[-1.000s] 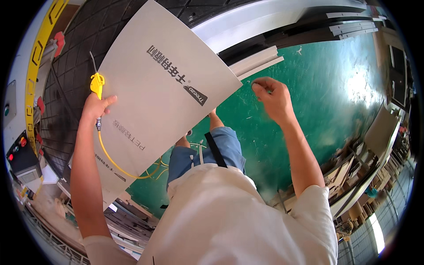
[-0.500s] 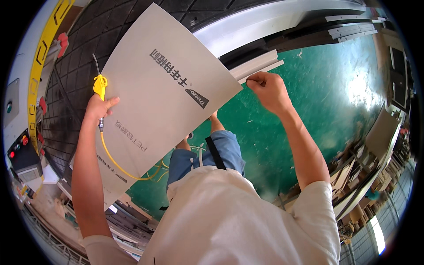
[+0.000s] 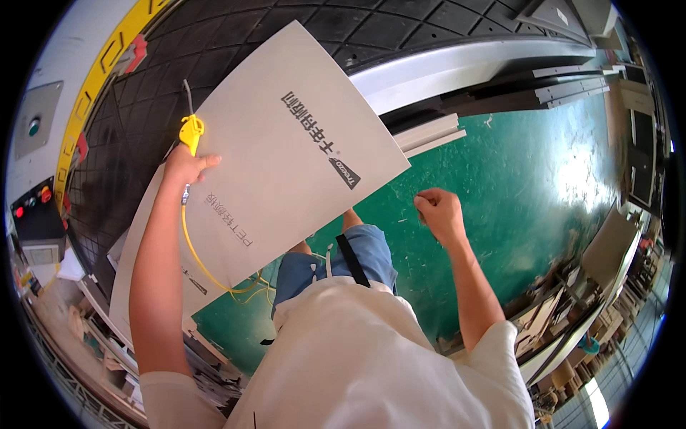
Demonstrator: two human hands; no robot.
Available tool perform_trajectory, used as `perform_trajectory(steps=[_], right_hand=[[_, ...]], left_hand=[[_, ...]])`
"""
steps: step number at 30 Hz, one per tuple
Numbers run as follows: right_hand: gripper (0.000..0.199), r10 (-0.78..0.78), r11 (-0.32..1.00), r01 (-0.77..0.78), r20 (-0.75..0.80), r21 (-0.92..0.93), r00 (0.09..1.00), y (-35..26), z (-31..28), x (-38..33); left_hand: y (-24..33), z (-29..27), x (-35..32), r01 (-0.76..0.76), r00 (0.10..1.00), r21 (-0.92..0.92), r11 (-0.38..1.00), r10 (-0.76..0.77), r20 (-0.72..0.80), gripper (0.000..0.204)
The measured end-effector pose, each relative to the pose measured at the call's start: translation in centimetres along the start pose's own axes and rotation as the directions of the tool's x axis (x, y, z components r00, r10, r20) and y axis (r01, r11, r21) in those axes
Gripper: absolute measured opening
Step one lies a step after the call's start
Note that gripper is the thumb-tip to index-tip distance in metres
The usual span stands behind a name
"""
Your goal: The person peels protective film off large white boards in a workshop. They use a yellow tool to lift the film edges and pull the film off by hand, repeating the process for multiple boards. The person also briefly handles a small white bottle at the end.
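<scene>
Yellow air gun [image 3: 191,133], presumably light and rigid, gripped by its handle in my left hand [image 3: 186,166], yellow hose [image 3: 194,252] trailing below. Grey panel [image 3: 279,182] beneath that hand: likely stiff, smooth, unwieldy, best held by opposite edges. My right hand [image 3: 439,212]: curled narrow, nothing visible inside, apart from the panel.
</scene>
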State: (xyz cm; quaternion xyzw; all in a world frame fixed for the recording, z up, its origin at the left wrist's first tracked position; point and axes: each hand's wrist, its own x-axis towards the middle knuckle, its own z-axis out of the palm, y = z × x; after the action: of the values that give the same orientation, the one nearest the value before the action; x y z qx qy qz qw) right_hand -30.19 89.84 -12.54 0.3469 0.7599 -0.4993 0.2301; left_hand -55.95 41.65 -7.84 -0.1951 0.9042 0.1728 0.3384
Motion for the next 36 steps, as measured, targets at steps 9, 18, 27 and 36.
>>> perform_trajectory(steps=[9,18,27,36], right_hand=[[0.018,-0.334,0.942,0.323,0.142,0.092,0.932,-1.8,5.8,-5.2],[0.022,-0.800,0.287,0.958,0.555,0.023,0.226,-13.7,17.0,-15.1],[0.024,-0.693,-0.646,0.740,0.262,0.188,-0.672,-42.8,36.7,-32.4],[0.008,-0.597,-0.771,0.571,0.009,-0.283,-0.802,-73.1,70.0,-48.2]], left_hand=[[1.0,0.2,-0.2,-0.049,0.998,0.052,0.997,0.051,-0.038,0.074],[-7.9,5.9,-9.8,-0.279,0.911,-0.302,0.911,0.152,-0.385,0.050],[-38.5,4.9,-25.6,-0.196,0.854,-0.416,0.888,-0.053,-0.517,0.043],[-62.3,4.8,-35.8,0.044,0.770,-0.687,0.726,-0.463,-0.440,0.039]])
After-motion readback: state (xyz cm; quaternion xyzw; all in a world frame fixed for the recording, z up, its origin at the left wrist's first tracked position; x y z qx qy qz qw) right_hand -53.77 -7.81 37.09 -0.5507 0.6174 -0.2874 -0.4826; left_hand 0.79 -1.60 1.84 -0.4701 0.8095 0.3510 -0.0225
